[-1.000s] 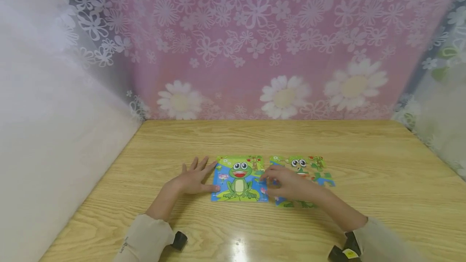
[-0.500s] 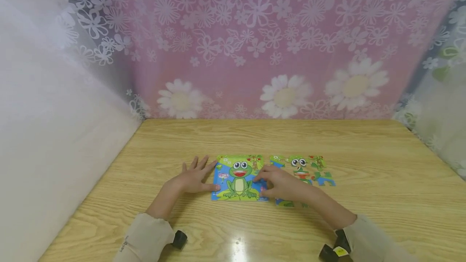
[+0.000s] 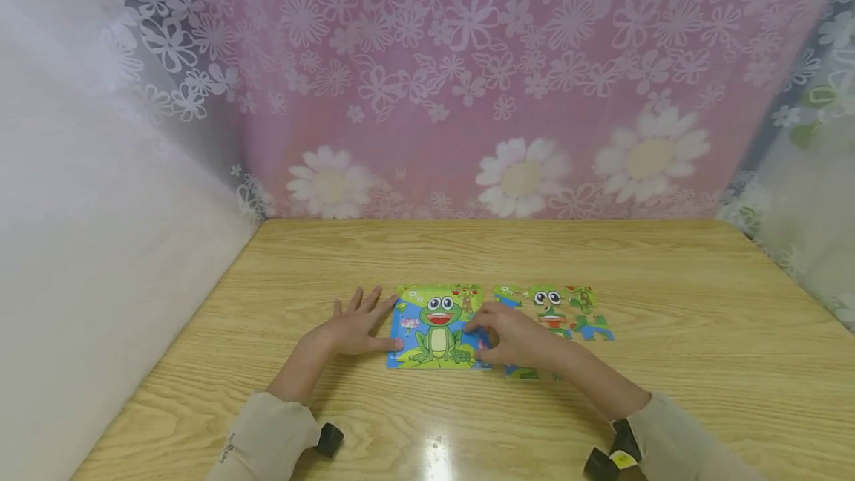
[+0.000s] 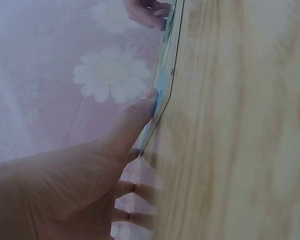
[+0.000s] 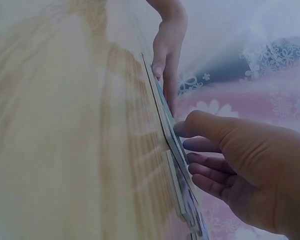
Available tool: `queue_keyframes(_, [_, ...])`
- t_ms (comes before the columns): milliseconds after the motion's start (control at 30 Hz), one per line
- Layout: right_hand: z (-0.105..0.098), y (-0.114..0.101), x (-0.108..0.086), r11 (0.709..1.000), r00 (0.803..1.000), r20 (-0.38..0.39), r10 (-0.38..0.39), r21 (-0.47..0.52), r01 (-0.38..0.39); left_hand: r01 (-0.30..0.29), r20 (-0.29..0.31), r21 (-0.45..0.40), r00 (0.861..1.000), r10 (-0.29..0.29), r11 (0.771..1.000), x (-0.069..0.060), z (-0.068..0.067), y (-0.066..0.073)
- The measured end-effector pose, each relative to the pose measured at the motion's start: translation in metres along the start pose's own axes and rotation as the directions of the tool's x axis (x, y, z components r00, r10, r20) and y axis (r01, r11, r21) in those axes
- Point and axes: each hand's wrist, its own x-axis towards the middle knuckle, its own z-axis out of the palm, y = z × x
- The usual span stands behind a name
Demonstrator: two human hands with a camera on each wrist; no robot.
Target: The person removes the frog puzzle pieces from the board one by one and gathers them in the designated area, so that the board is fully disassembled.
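Note:
A square frog picture board point(image 3: 439, 329) lies flat on the wooden table, and its printed frog is whole. My left hand point(image 3: 354, 330) spreads its fingers at the board's left side, with the thumb resting on its edge; in the left wrist view that thumb point(image 4: 145, 102) touches the board's rim. My right hand point(image 3: 517, 336) bends its thumb and fingers down onto the board's right part, fingertips touching the surface. Whether a small piece sits between them is hidden. Just right of the board lie loose frog jigsaw pieces point(image 3: 594, 330), partly covered by the right hand and forearm.
The wooden table point(image 3: 701, 318) extends around the board on all sides. A pink flowered cloth point(image 3: 414, 132) hangs behind its far edge. Pale cloth point(image 3: 133, 206) stands along the left side. Dark wrist straps point(image 3: 329, 442) show at both sleeves.
My right hand has moved a little left, from the board's right edge onto its right part, uncovering more of the loose jigsaw pieces. The left hand has stayed in place.

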Motion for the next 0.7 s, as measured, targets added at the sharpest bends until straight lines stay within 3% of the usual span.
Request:
queue_keyframes(333, [-0.014,0.009,-0.014,0.997,0.996,-0.056,-0.066,0.035,0.068,0.005,-0.003,-0.008,1.000,-0.005,1.000,-0.001,0.001,0.000])
queue_keyframes(533, [-0.030,0.017,-0.036,0.998,0.995,-0.098,-0.028,0.050,0.033,0.005,-0.002,-0.006,1.000,-0.005,1.000,0.000,0.002,-0.002])
queue_keyframes(700, [-0.044,0.020,-0.056,0.996,0.996,-0.084,-0.001,0.083,0.008,0.006,0.002,0.007,1.000,-0.006,1.000,0.003,0.003,-0.005])
